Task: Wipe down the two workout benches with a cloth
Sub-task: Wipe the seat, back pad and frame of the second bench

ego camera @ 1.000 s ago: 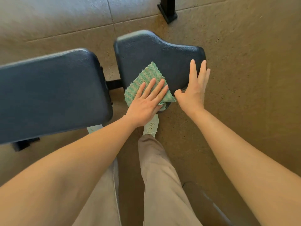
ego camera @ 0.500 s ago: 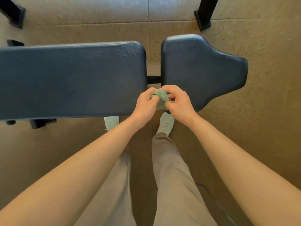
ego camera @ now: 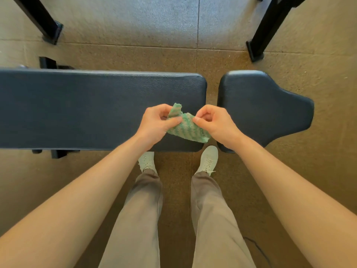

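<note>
A dark blue workout bench lies across the view: its long back pad on the left and its shorter seat pad on the right, with a narrow gap between them. A green striped cloth hangs crumpled above the right end of the long pad. My left hand pinches its left part and my right hand pinches its right edge. The cloth is lifted off the pad between both hands.
Two black rack legs stand on the floor beyond the bench, one at top left and one at top right. Black bench frame feet show under the long pad. My shoes stand just before the bench.
My left hand stopped wiping the seat pad and my right hand left the pad; both hands took up the cloth. My view shifted left, and the cloth opened out a little between them.
</note>
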